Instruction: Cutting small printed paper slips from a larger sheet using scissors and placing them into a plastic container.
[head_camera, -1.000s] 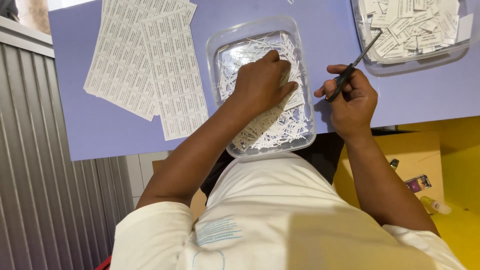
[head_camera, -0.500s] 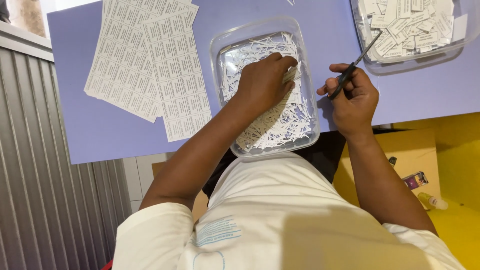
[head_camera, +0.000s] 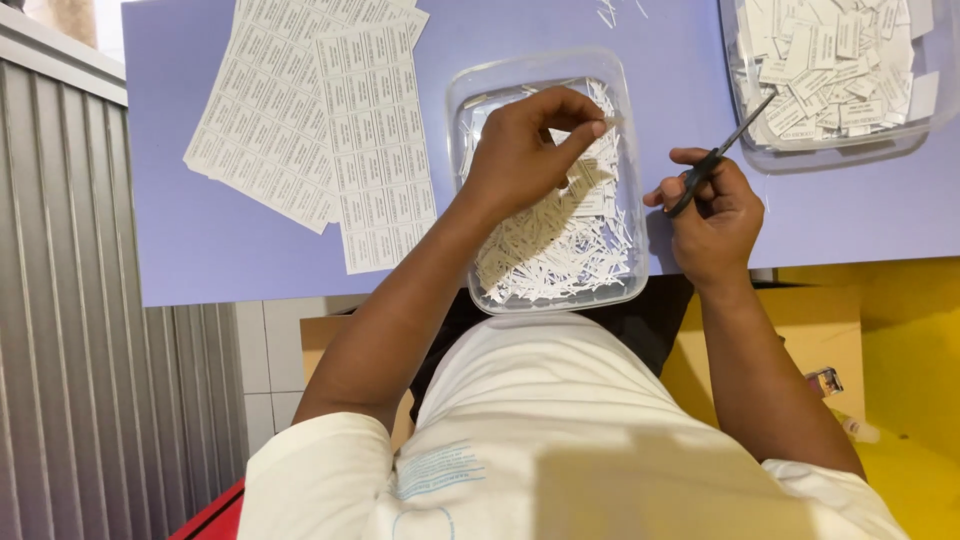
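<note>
My left hand (head_camera: 525, 150) hovers over a clear plastic tray (head_camera: 630, 290) heaped with thin white paper strips (head_camera: 560, 250). Its thumb and forefinger pinch together near the fingertips; whether a strip sits between them is too small to tell. My right hand (head_camera: 712, 215) rests at the blue table's front edge, closed on black scissors (head_camera: 720, 155) whose blades point up and right toward a second clear tray (head_camera: 830, 150) filled with cut white labels (head_camera: 830, 50).
Two printed label sheets (head_camera: 320, 120) lie overlapped on the blue table (head_camera: 200, 240) to the left. A grey ribbed wall panel (head_camera: 70, 330) runs down the left side. Yellow surfaces (head_camera: 900, 340) lie below the table on the right.
My left hand has lifted off the strip pile and its fingers have drawn into a pinch. My right hand with the scissors has barely moved.
</note>
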